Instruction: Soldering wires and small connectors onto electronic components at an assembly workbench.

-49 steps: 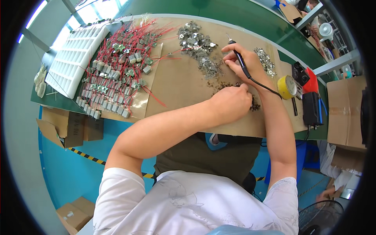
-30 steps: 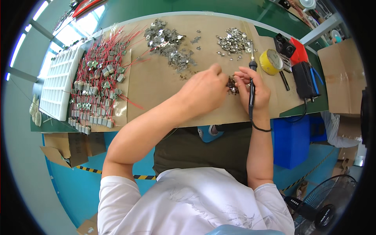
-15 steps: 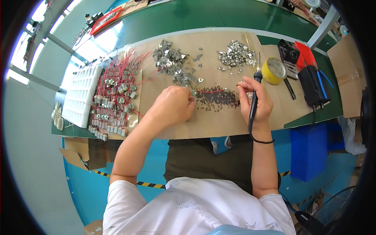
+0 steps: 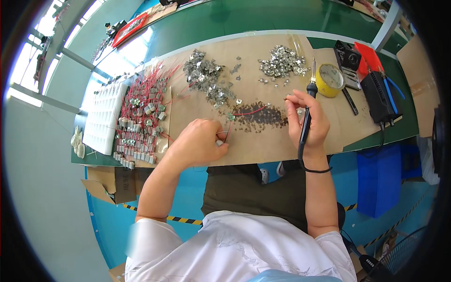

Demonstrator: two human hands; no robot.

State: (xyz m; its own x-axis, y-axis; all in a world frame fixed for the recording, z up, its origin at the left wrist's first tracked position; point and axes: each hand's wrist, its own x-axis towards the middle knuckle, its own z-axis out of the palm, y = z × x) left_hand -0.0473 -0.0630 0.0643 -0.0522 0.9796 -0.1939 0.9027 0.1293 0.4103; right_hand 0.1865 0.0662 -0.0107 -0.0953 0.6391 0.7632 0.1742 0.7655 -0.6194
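Observation:
My left hand [image 4: 197, 140] is closed near the table's front edge around a small grey motor-like part [image 4: 219, 143]. Thin wires run from it to a little green circuit board [image 4: 230, 116], and a red wire [image 4: 251, 112] stretches right from that board over a patch of tiny dark brown pieces [image 4: 263, 118]. My right hand [image 4: 311, 123] grips a black-handled soldering iron [image 4: 306, 124], its metal tip pointing up and away. Thumb and forefinger of that hand also pinch a tiny dark bit, too small to name.
Wired motor parts [image 4: 141, 117] lie in rows at left, beside a white compartment tray [image 4: 101, 117]. Two heaps of metal pieces, a left one [image 4: 204, 73] and a right one [image 4: 282, 61], sit farther back. Yellow tape [image 4: 330, 81] and a black soldering station [image 4: 379, 96] stand right.
My left hand has drawn back toward me and slightly left, uncovering the green board and the grey part. The right hand has hardly moved, still holding the iron.

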